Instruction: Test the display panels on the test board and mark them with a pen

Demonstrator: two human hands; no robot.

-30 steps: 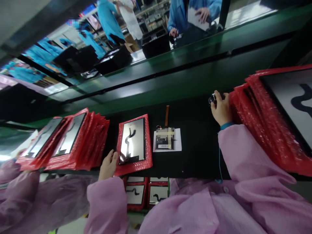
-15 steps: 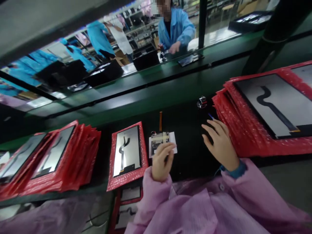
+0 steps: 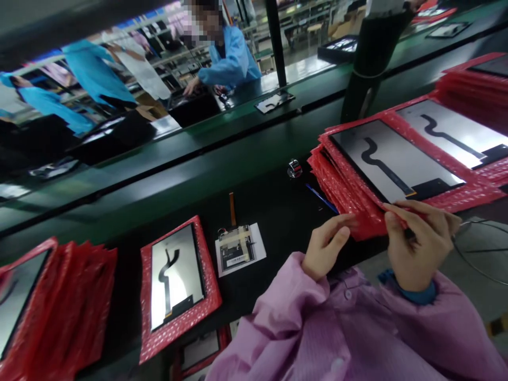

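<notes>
Red bubble-wrap sleeves point(image 3: 79, 301) bunched at far left; next, a single panel point(image 3: 184, 259) flat on red wrap point(image 3: 178, 328). Beside it, a taped component point(image 3: 234, 250) on white paper point(image 3: 260, 241), below an orange strip point(image 3: 232, 209). Then a shiny round object point(image 3: 294, 169) and a blue stick point(image 3: 323, 200). Left hand point(image 3: 325, 243) near the right-hand stack point(image 3: 341, 196), thumb and fingertips slightly apart. Topmost there, a grey panel point(image 3: 391, 159); right hand point(image 3: 418, 238) bent at its near edge, pinching or merely touching: impossible to tell.

Pink-lilac smock point(image 3: 369, 328), thin creased fabric, loose long sleeves point(image 3: 273, 317), small round button point(image 3: 348, 294) at front. Teal band point(image 3: 418, 295) at the end of the right one. Left hand point(image 3: 326, 246), right hand point(image 3: 423, 248) bare
</notes>
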